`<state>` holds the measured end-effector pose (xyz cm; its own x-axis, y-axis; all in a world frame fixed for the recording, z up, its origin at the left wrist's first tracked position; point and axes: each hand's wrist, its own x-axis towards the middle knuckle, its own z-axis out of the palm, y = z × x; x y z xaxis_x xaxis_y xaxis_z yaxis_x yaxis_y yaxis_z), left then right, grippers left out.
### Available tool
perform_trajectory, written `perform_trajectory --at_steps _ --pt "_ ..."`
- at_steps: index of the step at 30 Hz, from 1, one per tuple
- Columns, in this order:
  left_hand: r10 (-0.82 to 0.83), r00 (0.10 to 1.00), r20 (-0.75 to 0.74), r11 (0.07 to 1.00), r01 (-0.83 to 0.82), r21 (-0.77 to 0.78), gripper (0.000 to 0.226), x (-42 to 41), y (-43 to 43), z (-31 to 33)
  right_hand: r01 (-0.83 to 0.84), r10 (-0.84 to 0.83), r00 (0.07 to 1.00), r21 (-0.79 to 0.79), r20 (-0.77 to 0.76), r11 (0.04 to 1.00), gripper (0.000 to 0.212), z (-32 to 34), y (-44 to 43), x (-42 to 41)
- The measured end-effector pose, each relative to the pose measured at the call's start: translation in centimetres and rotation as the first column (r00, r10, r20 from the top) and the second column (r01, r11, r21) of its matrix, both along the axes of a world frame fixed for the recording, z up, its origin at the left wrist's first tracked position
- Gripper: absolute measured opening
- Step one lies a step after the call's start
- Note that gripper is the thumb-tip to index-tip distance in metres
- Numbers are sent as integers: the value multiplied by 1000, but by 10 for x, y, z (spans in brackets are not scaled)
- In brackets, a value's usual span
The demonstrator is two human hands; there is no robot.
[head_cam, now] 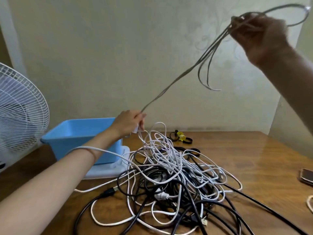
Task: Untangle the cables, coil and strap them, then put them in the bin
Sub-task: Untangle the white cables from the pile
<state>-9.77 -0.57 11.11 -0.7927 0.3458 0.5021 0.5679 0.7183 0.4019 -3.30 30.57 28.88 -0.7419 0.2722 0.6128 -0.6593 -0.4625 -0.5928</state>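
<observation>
bin (pixel 74 133) left of cable tangle (pixel 171 173) on table (pixel 245 155), straps (pixel 181 138) behind, fan (pixel 18 114) far left

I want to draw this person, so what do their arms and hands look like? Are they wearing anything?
Both arms are bare, no sleeves showing. The left hand and right hand wear no gloves, and no watch shows. The white line over the left wrist is a loose cable, not a bracelet. The right hand is too blurred to tell rings.

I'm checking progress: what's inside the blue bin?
The visible part of the blue bin interior looks empty. The left hand and the near wall hide its right corner and bottom.
</observation>
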Motion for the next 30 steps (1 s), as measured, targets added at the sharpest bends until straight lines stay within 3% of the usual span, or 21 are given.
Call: perform_trajectory --at_steps 1,2,3,4,5,6,9,11,13,15,19,23,25,27,28,30 --pt "38 999 -33 997 -36 71 42 2 2 6 54 -57 998 75 41 996 18 -4 3 -1" --pt "37 999 -38 969 -27 247 42 4 3 15 87 -101 992 174 73 981 21 -11 5 -3" --pt "-21 999 -39 877 37 479 40 8 6 26 97 -129 988 303 86 948 22 -18 4 -4" --pt "-108 993 -56 715 117 690 37 12 11 39 120 -177 980 448 87 886 20 -27 0 -5" --pt "-167 981 -98 583 179 793 35 15 15 52 137 -217 973 573 73 808 17 -35 -6 -6" --pt "-186 973 -138 550 219 806 35 18 19 65 129 -238 968 662 76 738 18 -43 -14 -7" --pt "-293 954 -63 589 231 774 36 26 31 85 9 -200 969 790 144 613 29 -62 -42 -2" --pt "-316 940 -130 600 304 740 34 29 34 91 -54 -150 980 893 134 446 36 -72 -60 5" --pt "-359 921 -151 690 371 621 30 34 40 92 -181 -52 975 906 217 382 41 -85 -80 10" --pt "-420 901 -110 721 405 562 29 37 48 88 -211 -18 973 920 229 331 56 -96 -98 6" --pt "-510 857 -77 661 448 602 30 42 49 82 -220 11 972 891 235 396 19 -105 -121 2" --pt "-569 820 -61 669 505 545 30 45 41 79 -387 105 914 762 392 519 8 -108 -125 -5" --pt "-527 845 -91 754 514 408 32 40 40 76 -410 153 902 694 403 591 3 -114 -125 -12" --pt "-332 905 -267 918 375 130 37 34 40 74 -426 167 892 657 420 622 13 -119 -125 -15" --pt "-271 901 -338 940 323 107 43 32 39 72 -442 178 884 649 432 619 16 -122 -125 -15" --pt "-281 919 -275 849 372 374 66 33 38 64 -490 241 863 619 444 613 11 -124 -124 -12"
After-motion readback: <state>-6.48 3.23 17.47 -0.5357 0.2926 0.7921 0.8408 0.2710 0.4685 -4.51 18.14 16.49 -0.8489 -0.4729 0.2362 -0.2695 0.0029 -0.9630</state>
